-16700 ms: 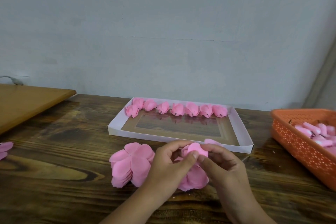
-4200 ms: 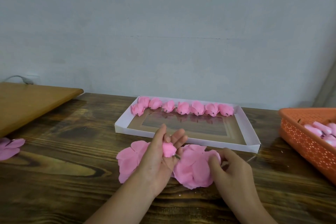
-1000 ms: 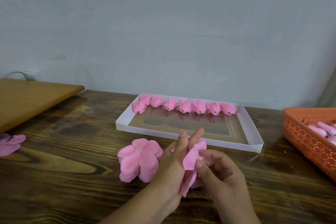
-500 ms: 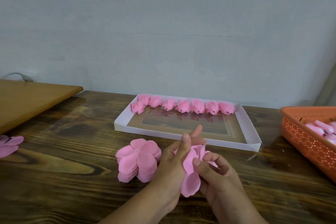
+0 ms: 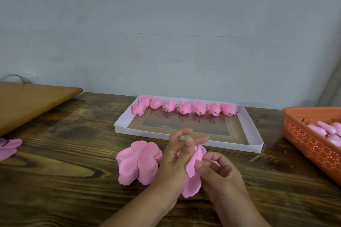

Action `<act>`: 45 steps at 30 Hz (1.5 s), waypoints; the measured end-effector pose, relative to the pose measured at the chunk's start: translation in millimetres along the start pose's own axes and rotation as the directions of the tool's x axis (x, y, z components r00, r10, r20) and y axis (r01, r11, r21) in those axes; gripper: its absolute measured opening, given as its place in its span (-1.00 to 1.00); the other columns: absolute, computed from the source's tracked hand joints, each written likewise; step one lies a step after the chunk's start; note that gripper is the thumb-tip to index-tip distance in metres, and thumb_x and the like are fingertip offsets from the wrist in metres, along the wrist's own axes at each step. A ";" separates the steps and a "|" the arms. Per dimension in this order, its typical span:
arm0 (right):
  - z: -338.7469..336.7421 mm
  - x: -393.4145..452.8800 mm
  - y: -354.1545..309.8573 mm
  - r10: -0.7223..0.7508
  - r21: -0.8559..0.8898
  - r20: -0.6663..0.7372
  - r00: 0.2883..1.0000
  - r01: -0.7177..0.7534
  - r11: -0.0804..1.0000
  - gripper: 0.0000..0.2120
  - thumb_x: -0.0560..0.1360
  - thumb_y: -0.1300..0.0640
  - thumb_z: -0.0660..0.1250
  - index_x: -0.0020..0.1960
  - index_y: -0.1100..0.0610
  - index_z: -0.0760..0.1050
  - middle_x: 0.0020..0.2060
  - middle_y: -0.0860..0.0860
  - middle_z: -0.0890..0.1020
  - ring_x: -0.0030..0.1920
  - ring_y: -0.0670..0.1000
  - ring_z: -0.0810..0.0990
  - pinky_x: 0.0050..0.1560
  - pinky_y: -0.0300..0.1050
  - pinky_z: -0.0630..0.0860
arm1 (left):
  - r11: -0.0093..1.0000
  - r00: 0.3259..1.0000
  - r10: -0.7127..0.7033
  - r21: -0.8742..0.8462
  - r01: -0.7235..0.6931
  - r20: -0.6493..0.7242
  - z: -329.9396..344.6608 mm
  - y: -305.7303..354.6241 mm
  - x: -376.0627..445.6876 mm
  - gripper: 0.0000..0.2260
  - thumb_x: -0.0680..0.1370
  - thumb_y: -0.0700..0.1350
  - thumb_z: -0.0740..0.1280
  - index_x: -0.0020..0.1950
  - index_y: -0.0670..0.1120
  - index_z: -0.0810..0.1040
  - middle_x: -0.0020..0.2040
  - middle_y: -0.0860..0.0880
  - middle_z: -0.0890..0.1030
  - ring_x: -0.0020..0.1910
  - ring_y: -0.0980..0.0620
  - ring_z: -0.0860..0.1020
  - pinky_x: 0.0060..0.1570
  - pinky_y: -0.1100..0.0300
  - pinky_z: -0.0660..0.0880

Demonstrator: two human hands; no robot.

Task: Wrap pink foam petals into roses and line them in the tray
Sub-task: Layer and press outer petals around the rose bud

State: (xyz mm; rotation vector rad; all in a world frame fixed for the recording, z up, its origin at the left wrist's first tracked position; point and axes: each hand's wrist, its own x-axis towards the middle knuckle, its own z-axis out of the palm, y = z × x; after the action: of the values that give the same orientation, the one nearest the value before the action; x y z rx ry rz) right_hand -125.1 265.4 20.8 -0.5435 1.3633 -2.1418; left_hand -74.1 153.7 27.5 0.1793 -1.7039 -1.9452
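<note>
both hands are working a petal piece [image 5: 191,177] just in front of the tray [image 5: 251,145]: left hand [image 5: 175,160] is gripping it, right hand [image 5: 219,175] is pinching one petal beside the stack [image 5: 138,162].

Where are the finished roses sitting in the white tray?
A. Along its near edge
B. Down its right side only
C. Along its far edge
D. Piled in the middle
C: the roses stand in a line against the far wall of the tray, with one more tucked in front at the left end; the rest of the tray holds none.
</note>
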 end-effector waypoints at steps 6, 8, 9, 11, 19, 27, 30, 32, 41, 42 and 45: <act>-0.3 -1.5 2.7 -0.099 -0.088 0.020 0.995 0.100 0.991 -0.78 0.24 0.15 0.57 -0.17 0.11 0.60 -0.26 0.22 0.61 -0.26 0.15 0.61 -0.32 -0.03 0.58 | 1.000 1.000 0.018 -0.021 -0.018 -0.001 1.1 1.7 -1.2 -0.20 0.34 0.52 0.31 0.30 -0.08 0.43 0.18 0.11 0.69 0.13 0.06 0.67 0.03 0.23 0.59; -0.3 -1.5 3.6 -0.109 -0.086 0.015 0.994 0.110 0.990 -0.79 0.21 0.11 0.53 -0.18 0.11 0.60 -0.26 0.20 0.61 -0.26 0.14 0.61 -0.32 -0.07 0.58 | 0.997 0.997 0.065 0.050 -0.063 -0.037 1.5 -1.5 -1.8 -0.27 0.29 0.58 0.29 0.24 0.10 0.51 0.25 0.06 0.64 0.18 0.10 0.62 0.12 0.22 0.54; -0.3 -1.6 3.8 -0.116 -0.087 0.015 0.993 0.117 0.989 -0.80 0.22 0.12 0.52 -0.18 0.12 0.60 -0.27 0.19 0.62 -0.26 0.13 0.61 -0.32 -0.08 0.58 | 0.990 0.994 0.100 0.104 -0.094 -0.055 1.1 -2.3 -2.6 -0.37 0.31 0.60 0.24 0.19 0.23 0.56 0.29 0.04 0.59 0.23 0.10 0.58 0.20 0.17 0.51; -0.3 -1.9 4.4 -0.135 -0.104 0.025 0.990 0.137 0.985 -0.84 0.27 0.16 0.50 -0.17 0.13 0.60 -0.27 0.18 0.62 -0.26 0.13 0.60 -0.31 -0.08 0.58 | 0.974 0.988 0.140 0.187 -0.126 -0.059 -0.7 -2.3 -3.8 -0.55 0.39 0.58 0.16 0.12 0.41 0.57 0.28 0.00 0.52 0.27 0.10 0.54 0.29 0.06 0.48; 0.0 -3.1 2.0 -0.167 -0.137 -0.006 0.986 0.165 0.977 -0.89 0.29 0.15 0.48 -0.20 0.10 0.61 -0.25 0.17 0.66 -0.27 0.11 0.63 -0.34 -0.12 0.58 | 0.955 0.980 0.195 0.235 -0.179 -0.046 -2.0 6.3 -1.9 -0.71 0.51 0.36 0.25 0.02 0.29 0.69 0.00 0.14 0.70 0.07 0.16 0.65 0.00 0.31 0.55; -7.7 1.0 -7.4 -0.254 -0.233 -0.145 0.956 0.216 0.948 -0.89 0.37 0.27 0.51 -0.20 0.10 0.62 -0.30 0.07 0.67 -0.32 -0.03 0.63 -0.36 -0.26 0.55 | 0.960 0.994 0.076 0.263 -0.094 0.075 -15.0 20.1 2.5 -0.66 0.34 0.30 0.41 0.10 0.37 0.56 0.06 0.25 0.67 0.06 0.24 0.62 -0.02 0.34 0.54; -8.8 2.7 -6.8 -0.268 -0.263 -0.160 0.950 0.221 0.939 -0.84 0.37 0.32 0.52 -0.18 0.10 0.61 -0.31 0.07 0.65 -0.34 -0.04 0.60 -0.36 -0.25 0.55 | 0.948 0.991 0.103 0.294 -0.124 0.085 -14.2 15.9 5.6 -0.66 0.28 0.08 0.53 0.04 0.23 0.61 0.01 0.14 0.69 0.02 0.15 0.65 -0.05 0.32 0.56; -10.2 4.1 -5.6 -0.279 -0.279 -0.159 0.947 0.228 0.933 -0.83 0.38 0.34 0.51 -0.15 0.11 0.61 -0.32 0.05 0.66 -0.33 -0.04 0.60 -0.34 -0.25 0.56 | 0.946 0.989 0.108 0.296 -0.133 0.099 -16.5 14.4 7.4 -0.72 0.30 0.05 0.51 -0.01 0.20 0.65 -0.01 0.12 0.70 0.00 0.12 0.66 -0.07 0.29 0.57; -15.0 7.3 -5.5 -0.319 -0.321 -0.108 0.942 0.270 0.908 -0.83 0.39 0.30 0.51 -0.15 0.05 0.64 -0.29 0.05 0.69 -0.28 -0.05 0.64 -0.28 -0.23 0.56 | 0.944 0.989 0.075 0.310 -0.111 0.125 -22.9 14.1 9.2 -0.81 0.50 -0.17 0.51 -0.03 0.14 0.70 -0.01 0.10 0.72 0.03 0.09 0.66 -0.04 0.27 0.59; -15.3 7.1 -6.4 -0.316 -0.319 -0.095 0.944 0.271 0.908 -0.83 0.39 0.26 0.50 -0.15 0.01 0.64 -0.29 0.02 0.69 -0.28 -0.06 0.65 -0.30 -0.23 0.56 | 0.944 0.990 0.070 0.312 -0.106 0.124 -23.7 14.2 9.2 -0.79 0.52 -0.22 0.49 -0.03 0.12 0.70 -0.01 0.09 0.72 0.02 0.08 0.67 -0.04 0.25 0.60; -16.3 5.5 -9.7 -0.273 -0.283 -0.059 0.960 0.246 0.927 -0.87 0.33 0.04 0.46 -0.12 -0.06 0.64 -0.19 0.03 0.72 -0.18 -0.01 0.70 -0.27 -0.16 0.58 | 0.940 0.988 0.071 0.322 -0.112 0.136 -23.9 15.3 8.9 -0.80 0.53 -0.20 0.49 -0.04 0.13 0.71 -0.01 0.06 0.73 0.03 0.04 0.67 0.04 0.14 0.64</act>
State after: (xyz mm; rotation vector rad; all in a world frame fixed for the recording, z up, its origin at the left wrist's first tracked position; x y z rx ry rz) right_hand -141.2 276.6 23.2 -0.7744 1.7429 -2.2225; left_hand -66.5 127.6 39.7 0.1003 -2.0746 -1.6229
